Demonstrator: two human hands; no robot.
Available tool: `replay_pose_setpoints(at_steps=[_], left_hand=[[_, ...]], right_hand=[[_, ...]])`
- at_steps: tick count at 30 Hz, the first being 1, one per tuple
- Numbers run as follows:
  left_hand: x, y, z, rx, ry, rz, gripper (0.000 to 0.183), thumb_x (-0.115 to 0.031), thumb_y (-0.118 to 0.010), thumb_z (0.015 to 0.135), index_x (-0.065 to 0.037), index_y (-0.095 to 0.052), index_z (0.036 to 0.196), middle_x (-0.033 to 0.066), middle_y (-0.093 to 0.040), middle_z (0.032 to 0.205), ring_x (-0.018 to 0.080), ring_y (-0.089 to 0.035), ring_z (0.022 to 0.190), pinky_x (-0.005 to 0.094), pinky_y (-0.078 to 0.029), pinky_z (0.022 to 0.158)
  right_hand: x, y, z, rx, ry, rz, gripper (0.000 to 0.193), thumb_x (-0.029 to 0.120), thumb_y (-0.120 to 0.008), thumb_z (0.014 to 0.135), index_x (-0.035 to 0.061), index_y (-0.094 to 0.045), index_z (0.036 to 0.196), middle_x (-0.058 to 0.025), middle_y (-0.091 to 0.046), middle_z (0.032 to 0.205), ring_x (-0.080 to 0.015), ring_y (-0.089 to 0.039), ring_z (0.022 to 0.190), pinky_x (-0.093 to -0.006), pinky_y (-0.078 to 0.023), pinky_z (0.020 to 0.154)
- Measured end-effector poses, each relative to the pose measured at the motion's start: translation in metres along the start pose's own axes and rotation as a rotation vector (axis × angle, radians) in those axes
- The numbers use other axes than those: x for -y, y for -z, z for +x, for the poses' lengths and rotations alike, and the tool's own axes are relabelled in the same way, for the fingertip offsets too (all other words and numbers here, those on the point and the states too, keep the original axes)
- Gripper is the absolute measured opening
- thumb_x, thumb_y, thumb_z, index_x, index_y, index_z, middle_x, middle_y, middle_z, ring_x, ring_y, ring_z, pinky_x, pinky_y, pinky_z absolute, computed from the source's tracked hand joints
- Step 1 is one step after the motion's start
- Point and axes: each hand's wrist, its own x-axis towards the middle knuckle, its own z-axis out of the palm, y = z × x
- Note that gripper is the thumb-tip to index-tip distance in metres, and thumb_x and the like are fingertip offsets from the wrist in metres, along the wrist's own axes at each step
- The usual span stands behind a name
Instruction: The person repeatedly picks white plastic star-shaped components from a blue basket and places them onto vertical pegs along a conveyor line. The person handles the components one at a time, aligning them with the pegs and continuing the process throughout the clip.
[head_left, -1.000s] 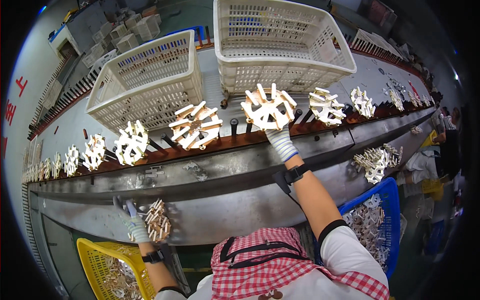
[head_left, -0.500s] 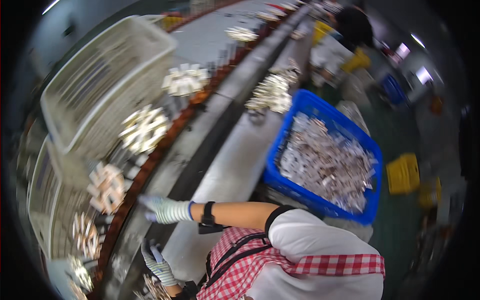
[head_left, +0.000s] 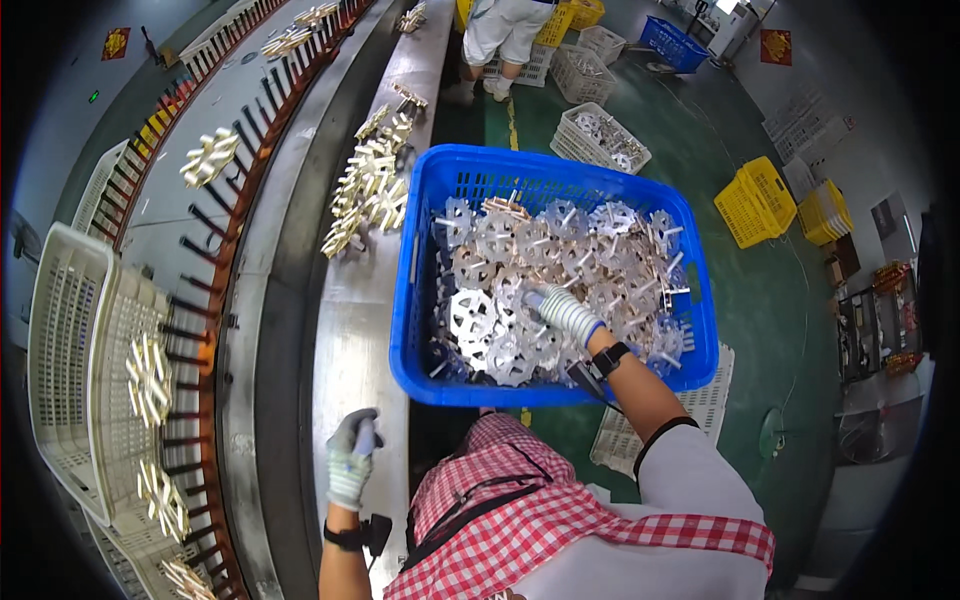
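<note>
My right hand (head_left: 563,312), in a striped white glove with grey fingertips, reaches into a blue plastic basket (head_left: 553,394). Its fingers stretch out over the heap and touch the flat silvery toothed metal discs (head_left: 472,316) with short pins. Whether a fingertip hooks one of them is hard to see. My left hand (head_left: 352,457), gloved alike, hovers over the smooth metal ledge (head_left: 350,345) left of the basket. Its fingers are loosely bent, the thumb apart from them, and nothing shows in it. Farther along the ledge lies a pile of pale gold star-shaped pieces (head_left: 372,185).
A conveyor with dark upright pegs (head_left: 190,358) and an orange-brown edge curves along the left, carrying several clusters of pieces. White crates (head_left: 75,370) stand beyond it. More crates, a yellow basket (head_left: 756,203) and another person (head_left: 507,40) are on the green floor side.
My view has swung right. My right hand has gone from beside the conveyor into the blue basket. My left hand has stayed near the ledge.
</note>
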Motion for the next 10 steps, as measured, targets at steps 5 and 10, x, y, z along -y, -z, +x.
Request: replay_pose_setpoints(at_steps=[5,10], left_hand=[[-0.05,-0.121,0.14,0.37,-0.066,0.079,0.027,-0.021,-0.054,0.098,-0.002,-0.065,0.114,0.0086,-0.069,0.086,0.0122,-0.062,0.076,0.0293,-0.052,0.071],[-0.025,-0.21,0.296,0.283,-0.158,0.434,0.046,-0.037,-0.06,0.092,-0.006,-0.057,0.125,0.0227,-0.065,0.118,0.0281,-0.064,0.112,0.0391,-0.048,0.096]], right_hand=[[-0.059,0.042,0.153,-0.297,0.094,-0.171,0.048,0.039,-0.049,0.093,0.0016,-0.063,0.119,-0.0216,-0.067,0.113,-0.0348,-0.065,0.104,-0.0437,-0.049,0.092],[-0.023,0.041,0.247,-0.194,-0.066,-0.891,0.067,0.052,-0.047,0.093,0.0153,-0.038,0.148,-0.0165,-0.035,0.153,-0.0275,-0.038,0.14,-0.0388,-0.035,0.112]])
